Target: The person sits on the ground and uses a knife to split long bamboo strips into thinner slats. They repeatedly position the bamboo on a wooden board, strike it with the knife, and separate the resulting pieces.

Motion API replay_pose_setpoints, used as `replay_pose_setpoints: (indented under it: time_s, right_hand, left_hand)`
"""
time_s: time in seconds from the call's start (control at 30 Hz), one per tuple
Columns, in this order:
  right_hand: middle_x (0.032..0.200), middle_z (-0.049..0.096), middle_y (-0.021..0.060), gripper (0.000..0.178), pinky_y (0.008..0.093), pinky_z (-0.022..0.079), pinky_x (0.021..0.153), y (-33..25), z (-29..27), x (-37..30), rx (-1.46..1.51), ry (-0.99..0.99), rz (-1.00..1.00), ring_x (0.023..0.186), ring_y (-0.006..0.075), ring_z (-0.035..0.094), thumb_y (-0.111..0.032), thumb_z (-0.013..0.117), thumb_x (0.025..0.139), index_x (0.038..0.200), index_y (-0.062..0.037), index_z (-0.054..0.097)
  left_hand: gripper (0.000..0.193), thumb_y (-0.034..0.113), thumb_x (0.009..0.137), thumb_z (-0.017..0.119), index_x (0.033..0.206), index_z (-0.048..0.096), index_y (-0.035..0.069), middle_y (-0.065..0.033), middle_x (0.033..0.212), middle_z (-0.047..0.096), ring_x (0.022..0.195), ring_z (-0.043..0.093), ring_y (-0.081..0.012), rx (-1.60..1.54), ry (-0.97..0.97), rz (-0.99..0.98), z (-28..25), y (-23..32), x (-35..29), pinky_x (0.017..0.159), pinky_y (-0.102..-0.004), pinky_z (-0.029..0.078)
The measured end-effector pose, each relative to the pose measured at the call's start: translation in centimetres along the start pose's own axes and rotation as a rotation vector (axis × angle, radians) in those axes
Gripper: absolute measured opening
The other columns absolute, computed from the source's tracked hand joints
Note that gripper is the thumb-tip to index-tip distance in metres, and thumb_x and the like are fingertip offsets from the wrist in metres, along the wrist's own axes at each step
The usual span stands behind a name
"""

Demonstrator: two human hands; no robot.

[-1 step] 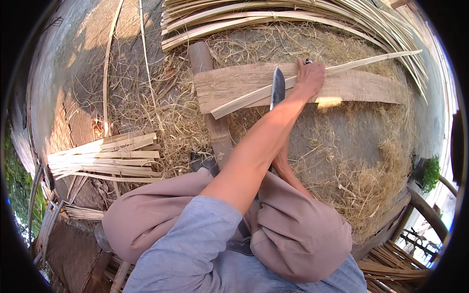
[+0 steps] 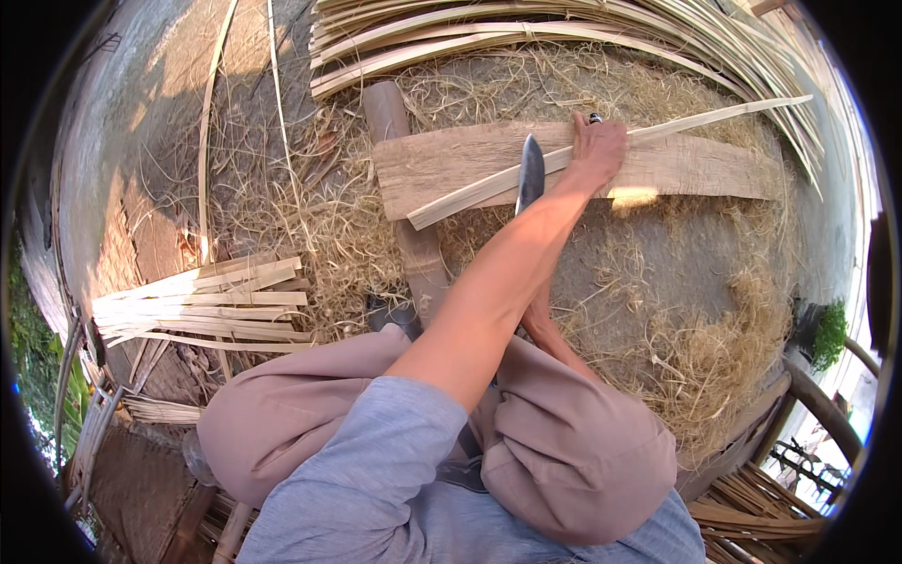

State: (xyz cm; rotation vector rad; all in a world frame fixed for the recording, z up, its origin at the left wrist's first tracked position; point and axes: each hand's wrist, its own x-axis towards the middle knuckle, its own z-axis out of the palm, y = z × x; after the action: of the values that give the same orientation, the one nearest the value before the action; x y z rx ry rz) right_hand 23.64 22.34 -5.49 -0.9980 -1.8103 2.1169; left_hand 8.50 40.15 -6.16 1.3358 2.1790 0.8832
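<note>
My left hand (image 2: pixel 601 152) is closed around a long pale strip of split bamboo (image 2: pixel 470 196), pressing it down over a broad wooden board (image 2: pixel 695 167). One end of the strip juts past the board's near edge; the other runs off to the far right. A small dark, shiny thing (image 2: pixel 595 118) shows at my left fingers. Crossing beneath my left arm, my right forearm (image 2: pixel 545 329) leads to a knife (image 2: pixel 531 174) whose blade points up beside the strip. My left forearm hides my right hand and the knife's handle.
A round wooden bar (image 2: pixel 386 111) lies under the board's left end. Bundles of bamboo strips lie at the far side (image 2: pixel 442 47) and at the left (image 2: pixel 207 303). Curly shavings (image 2: pixel 723 367) litter the floor. My bent legs (image 2: pixel 573 442) are close in front.
The knife blade has shifted slightly toward me and to the left. My left hand and the bamboo strip have hardly moved.
</note>
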Motion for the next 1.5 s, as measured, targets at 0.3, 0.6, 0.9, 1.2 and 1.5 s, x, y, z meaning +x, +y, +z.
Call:
replay_pose_setpoints:
  time_s: [0.3, 0.6, 0.9, 1.2, 1.5]
  right_hand:
    - [0.08, 0.072, 0.0109, 0.019, 0.0325, 0.054, 0.06, -2.9, -0.1, -1.0, -0.241, -0.019, -0.007, 0.066, 0.017, 0.068, -0.012, 0.062, 0.099, 0.103, 0.006, 0.067]
    - [0.077, 0.072, 0.0113, 0.024, 0.0315, 0.052, 0.056, -3.2, -2.3, 0.7, -0.291, 0.218, 0.048, 0.063, 0.0139, 0.067, -0.015, 0.059, 0.102, 0.106, 0.0069, 0.067]
    - [0.087, 0.076, 0.0107, 0.021, 0.032, 0.056, 0.064, -0.1, 4.2, -3.5, -0.264, -0.171, -0.289, 0.073, 0.0178, 0.071, -0.012, 0.061, 0.101, 0.108, 0.0067, 0.069]
    - [0.093, 0.077, 0.0101, 0.019, 0.0337, 0.058, 0.072, -0.9, 0.9, 0.2, 0.008, 0.088, -0.04, 0.086, 0.02, 0.073, -0.008, 0.06, 0.099, 0.108, 0.0051, 0.07]
    - [0.091, 0.076, 0.0146, 0.022, 0.0364, 0.058, 0.075, -3.1, 0.3, -0.1, -0.265, -0.007, -0.042, 0.081, 0.0241, 0.073, -0.012, 0.061, 0.099, 0.111, 0.0044, 0.069]
  left_hand:
    - [0.024, 0.03, 0.102, 0.061, 0.108, 0.064, 0.007, -0.0137, 0.093, 0.071, 0.1, 0.068, -0.0326, 0.024, 0.11, 0.044, 1.0, 0.5, -0.8, 0.103, -0.0571, 0.03]
    - [0.031, 0.032, 0.105, 0.055, 0.123, 0.065, 0.009, -0.0163, 0.091, 0.072, 0.103, 0.07, -0.035, -0.089, -0.016, -0.041, -0.8, 0.5, 1.2, 0.121, -0.0625, 0.024]
    - [0.04, 0.035, 0.106, 0.053, 0.137, 0.065, 0.013, -0.0161, 0.106, 0.075, 0.114, 0.067, -0.0342, -0.122, -0.067, -0.075, -1.3, 0.0, 1.7, 0.125, -0.0631, 0.016]
    - [0.042, 0.041, 0.105, 0.052, 0.138, 0.068, 0.019, -0.0128, 0.123, 0.074, 0.128, 0.061, -0.032, -0.212, -0.177, -0.155, -2.4, -0.6, 3.2, 0.123, -0.0603, 0.017]
    - [0.043, 0.042, 0.107, 0.05, 0.139, 0.067, 0.019, -0.0128, 0.124, 0.073, 0.127, 0.062, -0.0305, -0.189, -0.192, -0.124, -2.1, 0.4, 2.8, 0.122, -0.0619, 0.016]
